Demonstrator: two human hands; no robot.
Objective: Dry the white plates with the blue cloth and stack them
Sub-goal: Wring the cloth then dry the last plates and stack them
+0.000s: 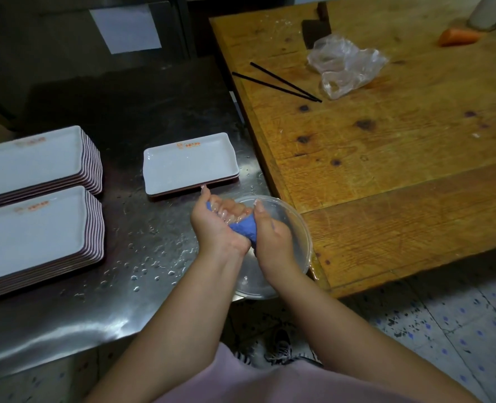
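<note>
Both hands, left hand [212, 225] and right hand [273, 237], have fingers [229, 212] clenched around the bunched blue cloth [245, 229] above a clear plastic bowl [299, 228] on the wet steel counter [142, 257].

Two plate stacks [34, 199] left on counter [142, 117], short stack [190, 164] centre, bowl [293, 228] before it, wooden table [386, 141] right.

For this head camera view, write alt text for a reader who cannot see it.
Two hands, left hand and right hand, wring a blue cloth over a clear plastic bowl on a wet steel counter. Two stacks of white plates sit left; a wooden table stands right.
</note>
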